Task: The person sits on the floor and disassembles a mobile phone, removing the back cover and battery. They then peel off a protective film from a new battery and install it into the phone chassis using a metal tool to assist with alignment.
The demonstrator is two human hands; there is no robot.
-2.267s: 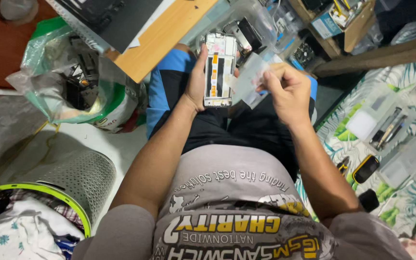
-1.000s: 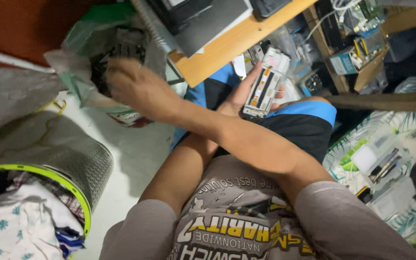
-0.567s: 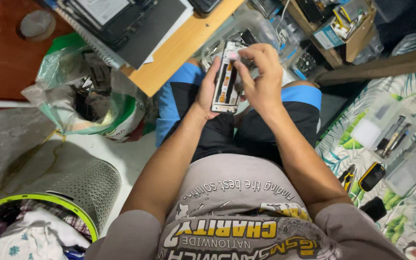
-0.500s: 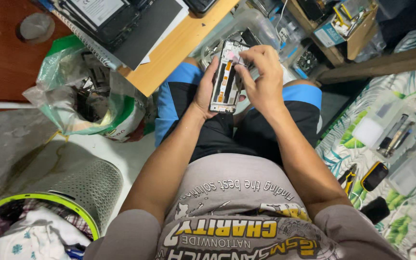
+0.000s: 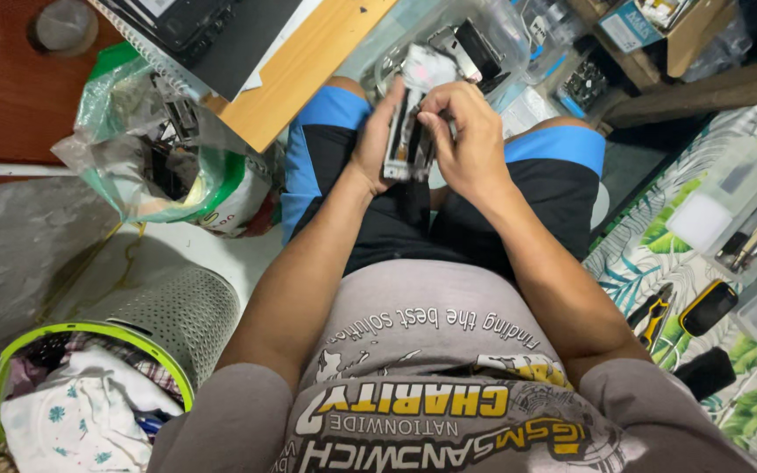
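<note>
A person sits looking down at their own lap, in a grey printed t-shirt (image 5: pixel 431 350) and black shorts with blue hems (image 5: pixel 413 210).

At eight o'clock stands a laundry basket (image 5: pixel 146 337) with a green rim, full of clothes. At ten o'clock a clear plastic bag (image 5: pixel 146 162) of scrap parts slumps beside a wooden desk edge (image 5: pixel 304 66), and a dark flat device (image 5: pixel 190 26) lies on top of the desk.

Just above centre, towards twelve o'clock, both hands meet over the knees around an opened phone body (image 5: pixel 406 131), held upright on its long edge with its pale inner frame and dark parts showing. The left hand (image 5: pixel 374 140) wraps the phone from behind, fingers curled tight against its back. The right hand (image 5: pixel 466 136) comes over the front; its thumb and forefinger are drawn together in a pinch at the phone's upper middle, on something too small to make out.

Judging from the grip, this is a fine picking step inside the phone; the next move likely needs a steady hold and a light, precise pull.

At one o'clock sits a clear plastic container (image 5: pixel 475 39) of parts. At three to four o'clock, on a leaf-print cloth (image 5: pixel 650 254), lie clear trays of tools (image 5: pixel 738 219), yellow-handled pliers (image 5: pixel 654 315) and a black-and-yellow handle (image 5: pixel 707 307).
</note>
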